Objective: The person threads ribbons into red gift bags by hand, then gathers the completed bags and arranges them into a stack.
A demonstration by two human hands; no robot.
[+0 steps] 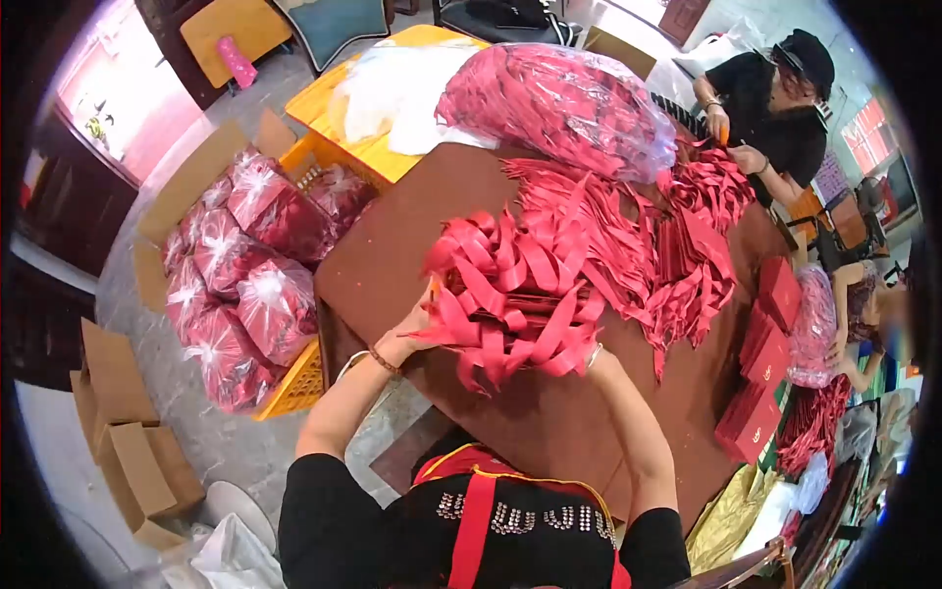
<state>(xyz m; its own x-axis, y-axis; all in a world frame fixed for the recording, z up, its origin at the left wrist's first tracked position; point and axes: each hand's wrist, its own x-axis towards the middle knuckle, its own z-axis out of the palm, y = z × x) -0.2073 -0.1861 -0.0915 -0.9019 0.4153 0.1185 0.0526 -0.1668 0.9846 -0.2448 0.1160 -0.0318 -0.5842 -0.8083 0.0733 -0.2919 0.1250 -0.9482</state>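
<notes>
A thick bundle of red ribbon loops [515, 294], with flat red layers among them, is between my hands over the near part of the brown table. My left hand [422, 319] grips its left side, the fingers partly covered by ribbon. At the bundle's lower right, my right hand [595, 359] holds the other side; its fingers are hidden under the loops. Just beyond lies a spread pile of similar red ribboned pieces [599, 221], which reaches to the right across the table.
A large clear bag of red pieces [559, 103] lies at the back of the brown table [392, 226]. Red packets [751, 422] line the right edge. Left stands a yellow crate [294, 383] with bagged red goods [240, 285]. A co-worker [775, 113] handles ribbons at the far right.
</notes>
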